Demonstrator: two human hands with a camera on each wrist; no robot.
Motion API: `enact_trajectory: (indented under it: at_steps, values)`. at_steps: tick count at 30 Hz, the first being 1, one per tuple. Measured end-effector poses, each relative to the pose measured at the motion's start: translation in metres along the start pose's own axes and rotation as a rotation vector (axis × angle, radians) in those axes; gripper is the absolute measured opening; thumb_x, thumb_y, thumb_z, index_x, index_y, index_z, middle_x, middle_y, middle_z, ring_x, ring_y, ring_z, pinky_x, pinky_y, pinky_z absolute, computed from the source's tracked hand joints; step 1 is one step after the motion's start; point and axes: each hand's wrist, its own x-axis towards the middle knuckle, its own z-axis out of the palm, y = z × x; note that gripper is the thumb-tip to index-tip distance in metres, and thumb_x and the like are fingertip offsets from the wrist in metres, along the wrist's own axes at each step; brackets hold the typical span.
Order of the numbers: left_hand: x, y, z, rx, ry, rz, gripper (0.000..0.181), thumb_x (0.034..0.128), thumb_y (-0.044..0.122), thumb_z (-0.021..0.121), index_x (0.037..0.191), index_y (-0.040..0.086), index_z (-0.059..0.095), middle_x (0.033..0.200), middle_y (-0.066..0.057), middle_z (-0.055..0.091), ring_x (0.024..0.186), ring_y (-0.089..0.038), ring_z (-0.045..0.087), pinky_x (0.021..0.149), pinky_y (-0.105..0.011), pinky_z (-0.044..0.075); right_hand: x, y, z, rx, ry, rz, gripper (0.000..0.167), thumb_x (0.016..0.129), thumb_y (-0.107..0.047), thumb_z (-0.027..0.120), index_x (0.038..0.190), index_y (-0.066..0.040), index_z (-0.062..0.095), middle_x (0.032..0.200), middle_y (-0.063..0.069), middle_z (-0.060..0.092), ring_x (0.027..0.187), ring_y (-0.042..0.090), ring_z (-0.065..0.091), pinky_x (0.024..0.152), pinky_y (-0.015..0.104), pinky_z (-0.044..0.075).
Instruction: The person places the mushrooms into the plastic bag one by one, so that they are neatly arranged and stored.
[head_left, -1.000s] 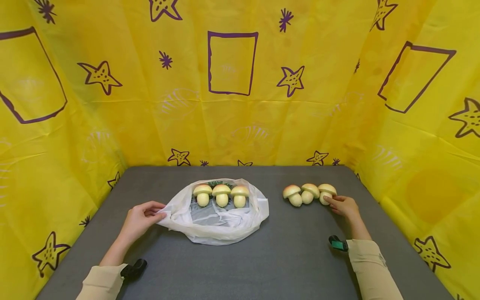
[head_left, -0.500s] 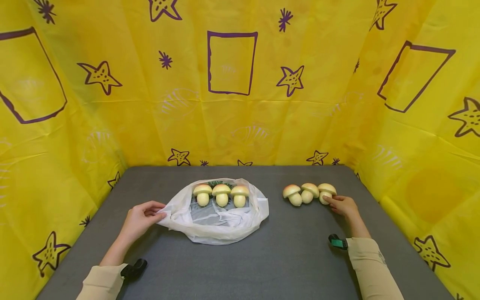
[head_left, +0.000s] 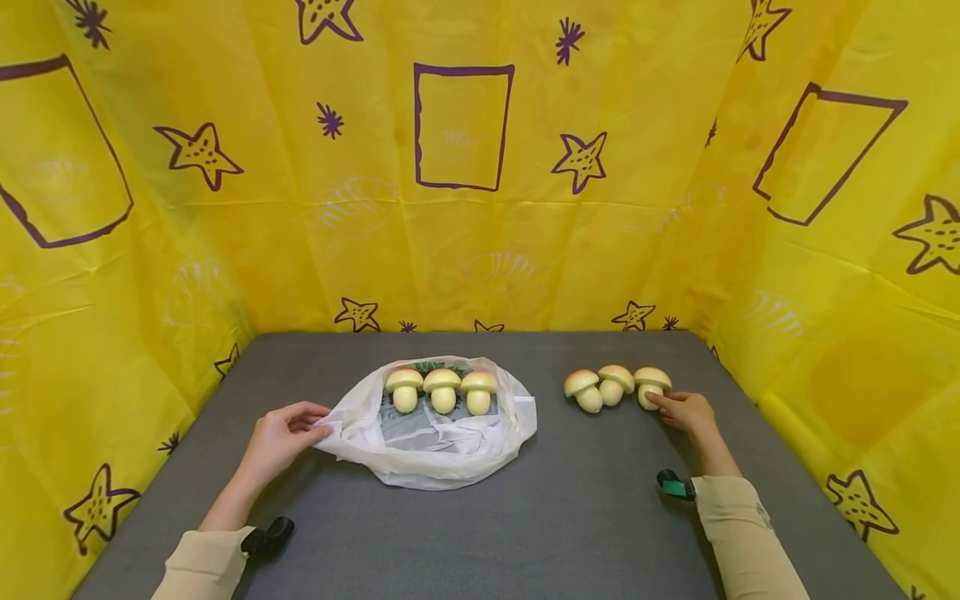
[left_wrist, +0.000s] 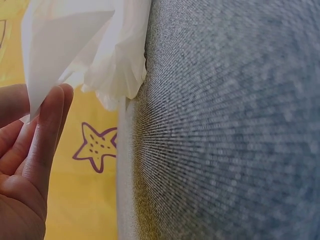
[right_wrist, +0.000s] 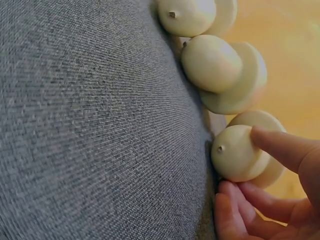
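Observation:
A white plastic bag (head_left: 442,467) lies with its mouth spread wide on the grey table. Three mushrooms (head_left: 442,392) with yellow-orange caps stand in a row inside it. At the bag's left corner, my left hand (head_left: 281,442) pinches the rim; the left wrist view shows the white plastic (left_wrist: 60,45) between thumb and fingers. Three more mushrooms lie to the right of the bag. My right hand (head_left: 686,412) holds the rightmost mushroom (head_left: 652,385) by its stem, thumb on one side and fingers on the other. Beside it are the middle mushroom (head_left: 616,383) and the left one (head_left: 582,389).
Yellow cloth (head_left: 465,250) with starfish drawings hangs around the back and both sides of the grey table (head_left: 480,550). Some dark green (head_left: 438,365) shows behind the mushrooms in the bag. Table surface separates the bag from the mushrooms on the right.
The middle mushroom of the right group has shifted slightly left, and a small gap now parts it from the held one. Both hands stay nearly where they were.

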Motion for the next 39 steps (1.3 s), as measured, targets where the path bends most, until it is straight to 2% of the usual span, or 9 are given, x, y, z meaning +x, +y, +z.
enact_trajectory:
  at_steps: [11, 12, 14, 18, 21, 23, 29, 36, 39]
  values:
    - [0.002, -0.004, 0.002, 0.013, 0.002, -0.003, 0.023, 0.0784, 0.024, 0.078, 0.097, 0.012, 0.071, 0.086, -0.004, 0.071, 0.069, -0.003, 0.061, 0.062, -0.019, 0.051, 0.003, 0.001, 0.000, 0.009, -0.030, 0.012, 0.080, 0.089, -0.036, 0.063, 0.136, 0.021, 0.031, 0.132, 0.039, 0.043, 0.082, 0.008, 0.062, 0.074, 0.026, 0.056]
    - [0.002, -0.004, 0.002, 0.011, 0.003, 0.000, 0.023, 0.0785, 0.024, 0.078, 0.097, 0.012, 0.071, 0.086, -0.004, 0.071, 0.069, -0.003, 0.061, 0.061, -0.019, 0.051, 0.010, 0.008, -0.001, 0.025, -0.031, 0.009, 0.086, 0.085, -0.040, 0.068, 0.136, 0.020, 0.032, 0.124, 0.038, 0.049, 0.080, 0.008, 0.063, 0.073, 0.025, 0.056]
    - [0.002, -0.004, 0.002, 0.010, 0.004, 0.001, 0.023, 0.0786, 0.024, 0.078, 0.097, 0.012, 0.071, 0.086, -0.004, 0.071, 0.069, -0.003, 0.061, 0.061, -0.018, 0.051, 0.009, 0.007, -0.001, 0.034, -0.026, 0.008, 0.085, 0.085, -0.039, 0.068, 0.135, 0.020, 0.033, 0.122, 0.037, 0.051, 0.079, 0.008, 0.064, 0.073, 0.025, 0.056]
    - [0.001, -0.003, 0.001, 0.005, 0.002, -0.002, 0.024, 0.0789, 0.024, 0.078, 0.098, 0.011, 0.071, 0.086, -0.005, 0.071, 0.069, -0.003, 0.061, 0.062, -0.018, 0.051, 0.003, 0.006, -0.003, 0.040, 0.003, 0.006, 0.082, 0.083, -0.039, 0.071, 0.131, 0.020, 0.041, 0.087, 0.013, 0.067, 0.066, 0.001, 0.063, 0.065, 0.020, 0.055]
    - [0.001, -0.002, 0.001, 0.003, 0.001, -0.005, 0.024, 0.0790, 0.024, 0.078, 0.098, 0.010, 0.071, 0.086, -0.006, 0.070, 0.068, -0.003, 0.061, 0.061, -0.019, 0.051, -0.009, -0.002, -0.003, -0.011, 0.031, 0.011, 0.072, 0.084, -0.038, 0.069, 0.126, 0.017, 0.048, 0.072, -0.001, 0.068, 0.063, 0.001, 0.063, 0.061, 0.018, 0.052]
    - [0.001, -0.002, 0.000, 0.006, 0.000, -0.004, 0.024, 0.0791, 0.024, 0.077, 0.098, 0.010, 0.071, 0.086, -0.006, 0.070, 0.068, -0.003, 0.061, 0.061, -0.019, 0.051, -0.012, -0.002, -0.004, -0.056, 0.045, 0.009, 0.071, 0.083, -0.042, 0.070, 0.123, 0.015, 0.053, 0.069, -0.002, 0.069, 0.062, 0.001, 0.063, 0.060, 0.016, 0.049]
    - [0.000, -0.001, 0.000, 0.007, -0.008, -0.014, 0.025, 0.0793, 0.023, 0.077, 0.098, 0.009, 0.071, 0.086, -0.007, 0.070, 0.068, -0.004, 0.061, 0.061, -0.019, 0.051, -0.020, -0.006, -0.007, -0.128, 0.062, 0.001, 0.074, 0.081, -0.050, 0.070, 0.121, 0.011, 0.057, 0.071, 0.003, 0.072, 0.066, 0.005, 0.067, 0.062, 0.016, 0.043]
    - [0.000, -0.002, 0.000, 0.011, -0.011, -0.024, 0.025, 0.0792, 0.025, 0.077, 0.098, 0.010, 0.071, 0.087, -0.006, 0.070, 0.069, -0.003, 0.061, 0.062, -0.019, 0.051, -0.028, -0.014, -0.009, -0.146, 0.038, -0.029, 0.077, 0.082, -0.051, 0.068, 0.125, 0.011, 0.054, 0.079, 0.006, 0.074, 0.076, 0.013, 0.071, 0.076, 0.029, 0.049]
    - [0.000, -0.002, 0.000, 0.006, -0.010, -0.013, 0.025, 0.0795, 0.024, 0.077, 0.099, 0.009, 0.071, 0.087, -0.007, 0.070, 0.069, -0.003, 0.061, 0.061, -0.019, 0.051, -0.032, -0.020, -0.009, -0.170, 0.039, -0.048, 0.076, 0.082, -0.052, 0.067, 0.123, 0.010, 0.056, 0.080, 0.006, 0.074, 0.080, 0.016, 0.071, 0.074, 0.028, 0.049]
